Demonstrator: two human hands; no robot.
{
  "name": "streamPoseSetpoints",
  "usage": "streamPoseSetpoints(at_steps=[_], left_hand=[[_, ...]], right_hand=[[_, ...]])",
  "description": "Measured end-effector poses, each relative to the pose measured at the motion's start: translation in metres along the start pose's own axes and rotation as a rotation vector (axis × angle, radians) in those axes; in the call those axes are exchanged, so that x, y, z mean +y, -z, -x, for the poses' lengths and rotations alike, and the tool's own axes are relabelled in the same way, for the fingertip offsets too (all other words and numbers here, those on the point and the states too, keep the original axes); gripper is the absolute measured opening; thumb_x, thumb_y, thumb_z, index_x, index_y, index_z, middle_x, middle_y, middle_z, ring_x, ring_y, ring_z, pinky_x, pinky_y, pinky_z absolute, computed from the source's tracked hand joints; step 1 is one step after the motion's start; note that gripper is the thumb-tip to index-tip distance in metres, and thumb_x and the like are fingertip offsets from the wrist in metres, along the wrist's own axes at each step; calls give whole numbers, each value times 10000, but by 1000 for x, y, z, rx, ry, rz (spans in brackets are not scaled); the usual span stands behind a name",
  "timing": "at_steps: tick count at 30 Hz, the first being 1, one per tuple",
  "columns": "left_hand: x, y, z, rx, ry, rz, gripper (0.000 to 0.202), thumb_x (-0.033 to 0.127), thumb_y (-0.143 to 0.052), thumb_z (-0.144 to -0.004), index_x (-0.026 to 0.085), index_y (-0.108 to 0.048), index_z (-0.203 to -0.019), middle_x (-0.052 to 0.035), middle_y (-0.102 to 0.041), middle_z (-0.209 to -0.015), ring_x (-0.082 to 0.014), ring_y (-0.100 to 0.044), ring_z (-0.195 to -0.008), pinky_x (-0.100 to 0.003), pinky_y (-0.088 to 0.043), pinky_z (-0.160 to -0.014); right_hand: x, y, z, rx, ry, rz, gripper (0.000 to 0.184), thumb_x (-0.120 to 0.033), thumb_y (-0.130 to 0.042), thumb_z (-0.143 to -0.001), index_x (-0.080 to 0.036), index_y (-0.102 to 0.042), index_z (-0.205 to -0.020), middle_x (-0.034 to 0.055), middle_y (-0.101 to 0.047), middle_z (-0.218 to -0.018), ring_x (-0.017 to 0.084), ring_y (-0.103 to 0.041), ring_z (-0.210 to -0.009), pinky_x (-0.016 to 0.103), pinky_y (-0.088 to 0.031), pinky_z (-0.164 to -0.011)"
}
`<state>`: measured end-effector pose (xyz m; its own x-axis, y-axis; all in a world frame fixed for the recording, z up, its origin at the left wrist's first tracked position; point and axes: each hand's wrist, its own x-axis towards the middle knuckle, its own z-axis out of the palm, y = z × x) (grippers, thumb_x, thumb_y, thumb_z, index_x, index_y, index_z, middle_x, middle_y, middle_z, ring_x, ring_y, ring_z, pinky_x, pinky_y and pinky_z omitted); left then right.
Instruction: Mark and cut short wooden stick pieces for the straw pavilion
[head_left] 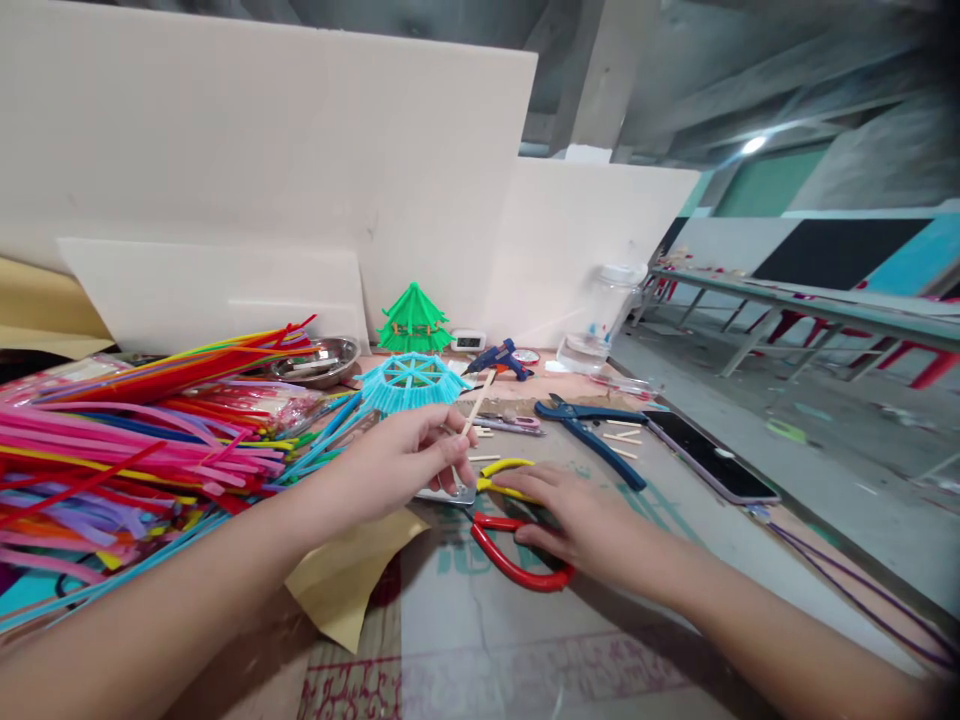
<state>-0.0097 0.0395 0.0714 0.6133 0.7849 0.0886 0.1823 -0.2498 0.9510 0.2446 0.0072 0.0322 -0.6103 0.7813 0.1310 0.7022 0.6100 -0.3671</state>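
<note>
My left hand [424, 450] is closed in a pinch around a thin wooden stick [478, 402], which points up and away. Under its fingertips lies a small shiny flat piece, partly hidden. My right hand [570, 510] rests low over the table with thumb and fingers apart. Its fingers lie across the yellow handles [506, 468] of a tool whose head I cannot make out. The thumb touches the red-handled scissors [521, 575], whose blades are mostly covered. Beyond the hands stand a ring-shaped light-blue roof-like piece [412, 380] and a green tiered roof-like piece [414, 320].
Bundles of colourful pipe cleaners [135, 450] cover the left side, near a metal bowl [319, 362]. Blue pliers [592, 430], a phone [709, 455], a glue gun [499, 358], a small digital clock [469, 341] and a clear jar [600, 315] stand or lie rightward. Brown paper [356, 580] lies in front.
</note>
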Motion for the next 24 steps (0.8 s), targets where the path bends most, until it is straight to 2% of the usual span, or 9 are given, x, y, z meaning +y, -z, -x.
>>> streamPoseSetpoints(at_steps=[4, 8, 11, 14, 17, 20, 22, 24], left_hand=[[-3, -3, -2, 0, 17, 11, 215, 390, -494, -946, 176, -519, -945, -17, -685, -787, -104, -564, -648, -225, -455, -628], [-2, -8, -1, 6, 12, -6, 209, 383, -504, -931, 177, -535, -930, -12, -681, -767, -108, -564, -642, -225, -444, -609], [5, -9, 3, 17, -3, -10, 223, 392, -511, -928, 171, -545, -937, -17, -679, -772, -108, -566, -649, -224, -443, -605], [19, -5, 9, 15, -31, 68, 242, 415, -518, -931, 173, -533, -941, -6, -664, -746, -96, -559, -628, -205, -426, -566], [36, 2, 17, 57, -111, 146, 300, 473, -563, -903, 176, -520, -919, 14, -631, -674, -93, -549, -575, -209, -434, -544], [47, 12, 22, 205, -164, 173, 343, 498, -610, -868, 175, -522, -942, 42, -582, -601, -97, -538, -523, -219, -446, -530], [49, 18, 22, 313, -162, 145, 349, 492, -613, -866, 167, -544, -970, 61, -531, -550, -88, -498, -482, -201, -409, -487], [46, 21, 19, 359, -155, 99, 344, 485, -598, -875, 156, -570, -970, 70, -483, -517, -78, -449, -453, -185, -359, -451]], right_hand=[[-1, -16, -6, 77, 16, 4, 530, -132, -598, -851, -241, -530, -1366, 103, -591, -1306, 247, -565, -1190, 387, -448, -1039], [-1, -27, -10, 105, -40, 25, 641, -62, -551, -771, -203, -507, -1395, 114, -612, -1197, 255, -612, -1083, 382, -484, -982], [2, -25, -9, 91, -85, 20, 736, -43, -546, -748, -218, -440, -1454, 113, -571, -1232, 242, -619, -1053, 366, -495, -956], [6, -16, -7, 100, -106, -18, 762, -54, -563, -765, -287, -417, -1475, 93, -542, -1260, 225, -612, -1056, 363, -483, -966], [11, -4, -6, 88, -66, -100, 710, -50, -559, -765, -335, -501, -1413, 61, -580, -1221, 216, -607, -1066, 352, -474, -968], [15, 3, -6, 140, -38, -186, 592, -92, -566, -785, -278, -550, -1347, 69, -607, -1214, 238, -592, -1077, 368, -460, -970], [17, 6, -5, 210, -83, -240, 426, -202, -595, -837, -221, -560, -1261, 74, -622, -1093, 228, -597, -953, 350, -490, -868], [16, 8, -4, 258, -124, -291, 324, -348, -588, -889, -191, -544, -1169, 32, -573, -880, 182, -538, -744, 298, -480, -691]])
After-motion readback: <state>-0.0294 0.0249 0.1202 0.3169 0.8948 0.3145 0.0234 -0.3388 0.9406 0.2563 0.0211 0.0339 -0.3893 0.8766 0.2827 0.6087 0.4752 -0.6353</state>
